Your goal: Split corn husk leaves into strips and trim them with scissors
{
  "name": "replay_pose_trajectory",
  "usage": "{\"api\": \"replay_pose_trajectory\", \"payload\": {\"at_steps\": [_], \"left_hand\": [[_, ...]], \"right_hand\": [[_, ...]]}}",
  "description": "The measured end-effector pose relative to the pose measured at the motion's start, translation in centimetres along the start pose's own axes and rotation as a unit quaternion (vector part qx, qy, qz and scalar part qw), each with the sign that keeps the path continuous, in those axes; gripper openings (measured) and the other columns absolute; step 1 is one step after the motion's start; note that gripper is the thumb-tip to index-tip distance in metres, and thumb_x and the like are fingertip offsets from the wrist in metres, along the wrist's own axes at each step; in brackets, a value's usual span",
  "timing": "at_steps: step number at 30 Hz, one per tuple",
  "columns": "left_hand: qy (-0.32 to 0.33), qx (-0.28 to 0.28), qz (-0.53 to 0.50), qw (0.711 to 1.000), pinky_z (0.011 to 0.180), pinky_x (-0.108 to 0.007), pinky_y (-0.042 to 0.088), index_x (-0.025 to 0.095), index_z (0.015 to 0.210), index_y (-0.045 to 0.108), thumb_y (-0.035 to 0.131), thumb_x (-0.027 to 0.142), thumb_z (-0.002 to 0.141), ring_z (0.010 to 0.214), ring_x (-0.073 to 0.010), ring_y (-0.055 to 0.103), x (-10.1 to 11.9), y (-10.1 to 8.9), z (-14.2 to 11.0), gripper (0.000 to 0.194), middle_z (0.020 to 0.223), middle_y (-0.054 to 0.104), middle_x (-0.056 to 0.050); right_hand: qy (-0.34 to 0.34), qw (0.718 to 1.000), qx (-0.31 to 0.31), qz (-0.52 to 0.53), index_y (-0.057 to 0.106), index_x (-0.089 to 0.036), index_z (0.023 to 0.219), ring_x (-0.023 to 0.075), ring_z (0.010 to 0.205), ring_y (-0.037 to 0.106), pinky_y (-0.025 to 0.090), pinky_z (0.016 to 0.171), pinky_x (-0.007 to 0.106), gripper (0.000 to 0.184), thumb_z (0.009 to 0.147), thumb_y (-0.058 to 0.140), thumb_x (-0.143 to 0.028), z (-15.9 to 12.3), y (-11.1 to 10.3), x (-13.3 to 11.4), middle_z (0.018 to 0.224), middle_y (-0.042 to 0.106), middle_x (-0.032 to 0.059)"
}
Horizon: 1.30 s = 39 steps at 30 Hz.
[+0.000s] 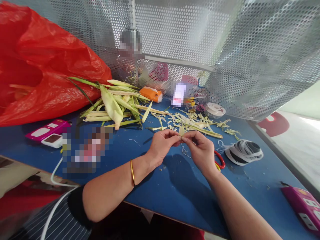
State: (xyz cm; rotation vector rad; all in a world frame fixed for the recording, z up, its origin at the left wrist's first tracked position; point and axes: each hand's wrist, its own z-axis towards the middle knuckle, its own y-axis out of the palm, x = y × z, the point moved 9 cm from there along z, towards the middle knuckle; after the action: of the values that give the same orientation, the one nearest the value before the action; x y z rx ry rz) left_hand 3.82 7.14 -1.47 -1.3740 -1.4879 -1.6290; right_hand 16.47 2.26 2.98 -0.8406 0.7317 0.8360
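Observation:
Both hands meet over the middle of the blue table (180, 186). My left hand (161, 145) and my right hand (200, 148) each pinch the same small pale green leaf piece (181, 131), fingers closed on it from either side. A gold bangle (132, 172) sits on my left wrist. Just beyond the hands lies a scatter of cut leaf strips (192, 121). A pile of long green-yellow leaves (115, 105) lies at the back left.
A large red plastic bag (42, 63) fills the left. Red-handled scissors (220, 160) lie right of my right hand, beside a coil of white band (243, 151). A tape roll (215, 109), an orange object (151, 94), pink devices (48, 132) (303, 205) and a perforated metal screen (225, 50) surround the work area.

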Motion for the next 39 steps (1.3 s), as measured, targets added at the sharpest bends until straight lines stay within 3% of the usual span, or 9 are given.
{"api": "replay_pose_trajectory", "payload": {"at_steps": [8,14,22,28,35,39], "left_hand": [[0.017,-0.002,0.019,1.0,0.067,-0.025,0.05,0.014,0.065,0.067,0.072,0.016,0.065,0.061,-0.011,0.063,0.2,0.3,-0.2,0.005,0.062,0.068,0.0],[0.043,0.001,0.072,0.997,0.064,-0.025,0.05,0.015,0.065,0.065,0.072,0.015,0.065,0.06,-0.011,0.062,0.3,0.2,0.0,0.007,0.061,0.066,0.0],[-0.065,-0.022,0.013,0.998,0.059,-0.023,0.049,0.012,0.07,0.068,0.072,0.016,0.068,0.054,-0.009,0.059,-0.7,0.1,0.2,0.006,0.064,0.068,-0.002],[-0.104,-0.05,-0.003,0.993,0.06,-0.023,0.049,0.011,0.076,0.071,0.073,0.019,0.067,0.06,-0.0104,0.062,-1.1,0.1,0.3,0.012,0.073,0.072,-0.006],[-0.048,-0.027,0.023,0.998,0.06,-0.025,0.049,0.013,0.072,0.068,0.075,0.022,0.064,0.061,-0.0113,0.06,-0.5,-0.2,0.3,0.014,0.066,0.066,-0.002],[-0.004,-0.027,0.049,0.998,0.063,-0.025,0.048,0.015,0.07,0.068,0.074,0.022,0.066,0.065,-0.0122,0.061,0.2,0.0,0.3,0.011,0.066,0.066,-0.001]], "right_hand": [[0.056,0.997,-0.001,0.049,0.063,-0.02,0.078,0.0159,0.066,0.063,0.049,0.065,0.03,0.006,0.082,0.064,-0.024,0.0,0.2,1.2,0.07,0.067,-0.0002],[0.05,0.998,0.008,0.04,0.058,-0.021,0.08,0.0141,0.062,0.059,0.046,0.06,0.028,0.008,0.08,0.066,-0.023,0.1,-0.1,1.2,0.068,0.062,-0.0024],[-0.021,0.999,-0.025,0.016,0.062,-0.022,0.082,0.0154,0.072,0.066,0.049,0.069,0.028,0.003,0.085,0.063,-0.022,0.3,0.0,-0.5,0.076,0.069,-0.001],[-0.047,0.998,-0.035,-0.001,0.066,-0.023,0.083,0.0154,0.07,0.066,0.05,0.068,0.028,0.005,0.086,0.062,-0.022,0.6,-0.3,-0.6,0.077,0.07,-0.0013],[-0.05,0.997,-0.058,-0.018,0.063,-0.023,0.079,0.017,0.074,0.062,0.049,0.071,0.03,0.009,0.087,0.06,-0.024,0.5,0.2,-0.4,0.078,0.068,0.0003],[-0.017,0.998,-0.053,-0.022,0.06,-0.022,0.078,0.0158,0.067,0.06,0.046,0.066,0.029,0.01,0.088,0.058,-0.024,0.3,0.5,0.2,0.071,0.065,-0.0003]]}}
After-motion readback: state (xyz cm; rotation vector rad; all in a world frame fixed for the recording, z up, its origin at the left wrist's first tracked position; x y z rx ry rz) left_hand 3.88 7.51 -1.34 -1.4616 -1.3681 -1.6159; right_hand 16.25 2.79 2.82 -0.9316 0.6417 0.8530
